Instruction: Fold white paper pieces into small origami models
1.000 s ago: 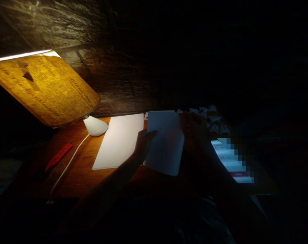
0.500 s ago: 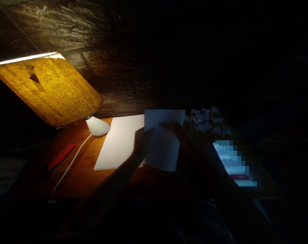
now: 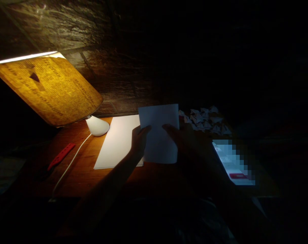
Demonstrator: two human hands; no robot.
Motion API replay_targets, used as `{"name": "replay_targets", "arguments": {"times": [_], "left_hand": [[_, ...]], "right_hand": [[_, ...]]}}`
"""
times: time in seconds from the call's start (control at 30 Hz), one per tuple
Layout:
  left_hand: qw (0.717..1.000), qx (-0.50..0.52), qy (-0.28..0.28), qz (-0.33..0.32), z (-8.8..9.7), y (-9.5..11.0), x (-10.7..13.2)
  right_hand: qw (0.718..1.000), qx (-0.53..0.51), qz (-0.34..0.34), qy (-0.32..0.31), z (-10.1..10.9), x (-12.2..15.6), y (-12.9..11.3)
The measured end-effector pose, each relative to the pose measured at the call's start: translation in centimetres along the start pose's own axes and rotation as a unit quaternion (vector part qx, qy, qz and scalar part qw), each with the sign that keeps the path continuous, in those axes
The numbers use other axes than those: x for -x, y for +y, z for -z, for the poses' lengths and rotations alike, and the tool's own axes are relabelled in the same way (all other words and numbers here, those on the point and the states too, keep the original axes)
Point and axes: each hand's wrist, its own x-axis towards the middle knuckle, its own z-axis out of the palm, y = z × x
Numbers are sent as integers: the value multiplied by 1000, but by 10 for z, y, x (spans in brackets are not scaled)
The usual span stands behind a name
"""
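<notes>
A sheet of paper (image 3: pixel 158 145) is held up in shadow over the table, between my two hands. My left hand (image 3: pixel 138 140) grips its left edge, thumb lying on the near face. On the opposite edge, my right hand (image 3: pixel 179 135) is closed with its thumb on the paper too; most of that hand is lost in the dark. Behind and to the left, a stack of white paper (image 3: pixel 118 142) lies flat in the lamplight, partly covered by the held sheet and my left forearm.
A lamp with a printed shade (image 3: pixel 49 88) and white base (image 3: pixel 98 126) stands at left, its cord running forward. Near it lies a red-handled tool (image 3: pixel 61 156). Several small folded paper pieces (image 3: pixel 207 120) sit at back right, beyond a lit screen (image 3: pixel 230 166). A stone wall (image 3: pixel 123 74) rises behind.
The held sheet has moved slightly left and up and is now straighter. My right hand has shifted from the sheet's face to grip its right edge.
</notes>
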Motion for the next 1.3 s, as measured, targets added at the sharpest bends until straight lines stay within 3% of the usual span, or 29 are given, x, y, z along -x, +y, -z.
{"name": "replay_targets", "arguments": {"times": [0.23,0.6,0.83,1.0,1.3], "left_hand": [[999,37,24,1,4,4,-8],[996,66,55,4,3,6,-10],[994,76,74,-19,6,9,-15],[991,79,105,-23,8,12,-21],[992,75,102,-18,7,12,-18]], "right_hand": [[997,13,-12,-74,1,-2,-1],[996,81,-4,-23,0,-4,5],[995,29,-32,-93,0,-5,5],[994,13,-50,-92,1,-11,17],[997,35,-6,-73,2,-16,25]]}}
